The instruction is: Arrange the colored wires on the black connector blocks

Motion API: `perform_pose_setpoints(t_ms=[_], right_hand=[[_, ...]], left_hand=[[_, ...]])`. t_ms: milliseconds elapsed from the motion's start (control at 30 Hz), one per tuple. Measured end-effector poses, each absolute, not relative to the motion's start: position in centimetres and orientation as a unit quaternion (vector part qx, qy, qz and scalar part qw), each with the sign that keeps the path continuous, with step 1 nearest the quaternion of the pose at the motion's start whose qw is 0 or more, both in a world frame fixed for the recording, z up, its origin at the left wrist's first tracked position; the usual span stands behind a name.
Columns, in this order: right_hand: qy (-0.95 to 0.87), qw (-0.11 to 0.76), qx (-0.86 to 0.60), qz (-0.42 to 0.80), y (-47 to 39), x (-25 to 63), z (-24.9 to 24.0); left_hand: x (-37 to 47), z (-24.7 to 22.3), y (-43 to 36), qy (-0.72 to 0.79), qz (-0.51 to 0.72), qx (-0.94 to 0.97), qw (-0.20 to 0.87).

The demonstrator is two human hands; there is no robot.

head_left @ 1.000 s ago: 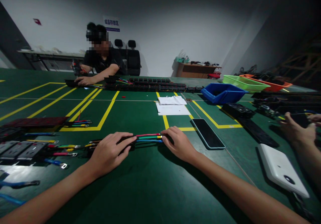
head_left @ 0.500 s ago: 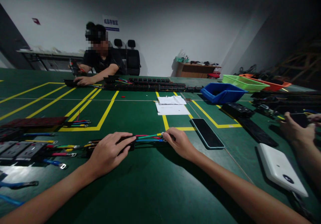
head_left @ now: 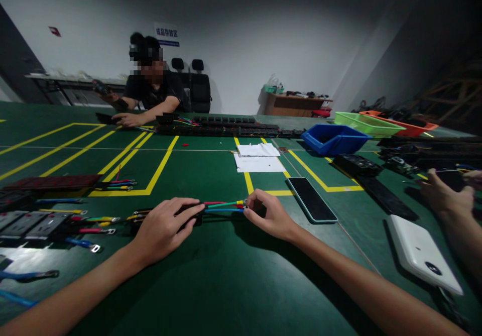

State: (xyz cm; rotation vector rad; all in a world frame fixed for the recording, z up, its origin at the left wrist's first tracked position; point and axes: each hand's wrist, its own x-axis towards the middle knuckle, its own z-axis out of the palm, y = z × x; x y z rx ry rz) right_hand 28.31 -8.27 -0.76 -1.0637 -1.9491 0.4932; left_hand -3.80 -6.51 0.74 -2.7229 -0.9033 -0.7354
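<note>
A dark module point(head_left: 141, 215) lies on the green table, and my left hand point(head_left: 165, 228) is wrapped over its right end. Red, green and blue wires point(head_left: 224, 206) run out from under my left fingers to the right. At their tips, near the yellow sleeve and metal lugs, my right hand point(head_left: 265, 213) has its thumb and index finger curled together around the wire ends. Which lug sits between those fingertips is too small to tell. More modules point(head_left: 41, 225) with coloured, lugged wires rest at the left.
A phone point(head_left: 312, 200), a white power bank point(head_left: 424, 253) and white papers point(head_left: 259, 157) lie on the table. A blue bin point(head_left: 335, 139) stands behind. Another person's hands point(head_left: 448, 193) hold a phone at the right. Across the table, a person holds a power tool point(head_left: 101, 88).
My right thumb has moved down and the fingers have shifted slightly at the wire tips. My left hand stays put. Across the table, the person's power tool has lifted up and left.
</note>
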Motion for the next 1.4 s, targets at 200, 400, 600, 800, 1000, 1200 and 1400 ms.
perform_pose_setpoints(t_ms=[200,400,600,800,1000,1200,1400], right_hand=[[-0.783,0.404,-0.422,0.211,-8.28,28.49,-0.65],[-0.785,0.406,-0.406,0.231,-8.26,28.49,-0.59],[-0.790,0.417,-0.398,0.210,-8.16,28.39,-0.93],[-0.776,0.430,-0.401,0.228,-7.85,28.50,-1.36],[-0.769,0.433,-0.405,0.241,-7.97,28.43,-1.13],[-0.768,0.431,-0.408,0.240,-8.12,28.40,-1.03],[-0.762,0.432,-0.427,0.226,-8.10,28.54,-1.03]], left_hand=[[-3.97,0.66,-6.61,-0.303,-0.239,-0.918,0.088],[-4.01,0.70,-6.60,-0.302,-0.238,-0.919,0.087],[-3.90,0.70,-6.57,-0.302,-0.243,-0.918,0.086],[-3.87,0.73,-6.57,-0.301,-0.245,-0.917,0.090],[-3.96,0.82,-6.61,-0.300,-0.244,-0.918,0.092],[-3.98,0.65,-6.52,-0.303,-0.238,-0.918,0.088],[-3.92,0.64,-6.55,-0.303,-0.241,-0.918,0.088]])
